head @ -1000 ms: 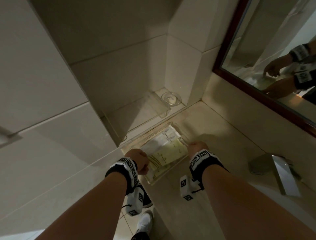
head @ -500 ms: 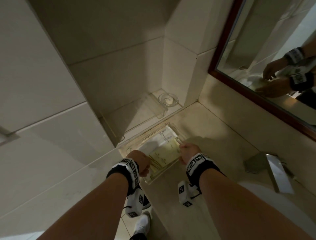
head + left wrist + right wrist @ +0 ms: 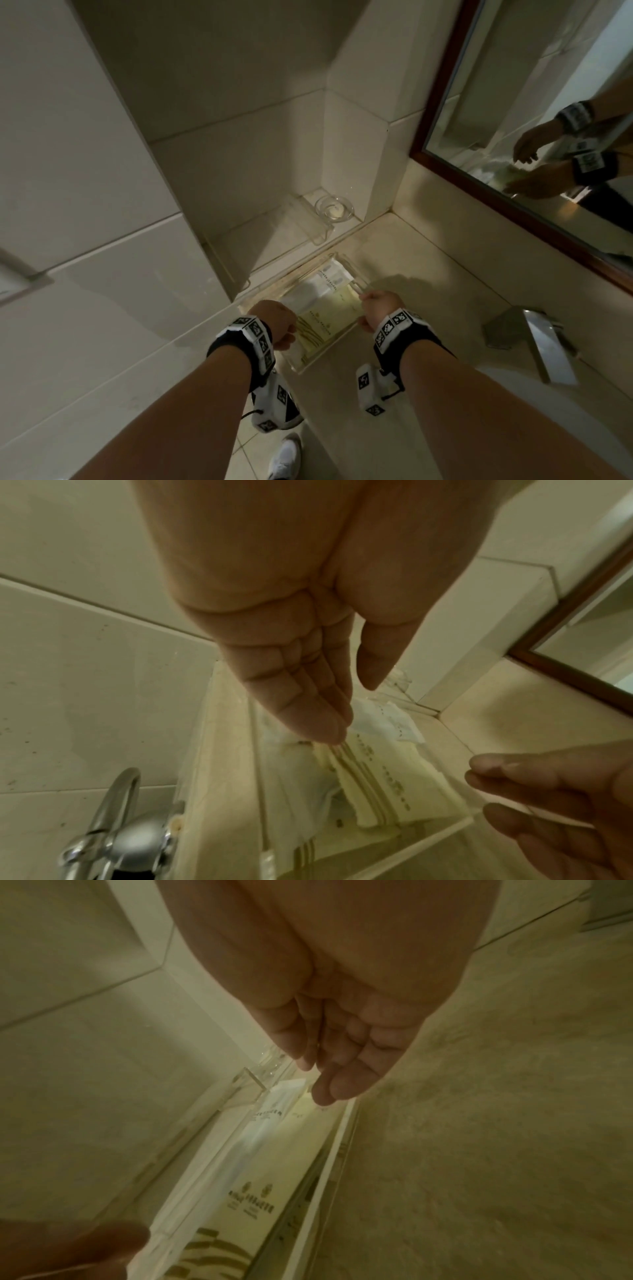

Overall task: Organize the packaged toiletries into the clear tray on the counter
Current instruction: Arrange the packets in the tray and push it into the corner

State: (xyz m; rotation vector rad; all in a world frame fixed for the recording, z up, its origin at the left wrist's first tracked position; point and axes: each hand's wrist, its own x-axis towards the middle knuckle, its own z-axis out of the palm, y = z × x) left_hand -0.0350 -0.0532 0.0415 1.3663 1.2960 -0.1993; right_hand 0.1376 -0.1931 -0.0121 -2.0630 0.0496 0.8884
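A clear tray [image 3: 310, 364] sits on the beige counter against the left wall. In it lie flat packets: a cream one with olive stripes [image 3: 325, 323] and a white one [image 3: 317, 286] behind it. My left hand [image 3: 286, 325] is at the tray's near left end. Its straight fingers [image 3: 318, 718] touch the striped cream packet [image 3: 383, 785] with their tips. My right hand [image 3: 368, 308] hovers at the tray's right wall with its fingers [image 3: 339, 1088] relaxed and nothing in them. The white packet [image 3: 270, 1123] and the cream packet [image 3: 308, 1150] show below it.
A clear shelf holding a small glass dish [image 3: 334, 207] stands in the wall niche behind the tray. A chrome faucet [image 3: 544, 346] and a basin are at the right, and a framed mirror [image 3: 534, 113] hangs above. The counter's front edge drops to the tiled floor.
My right hand has shifted a little left, closer to the tray's right wall. The left hand stays on the packets at the tray's near end.
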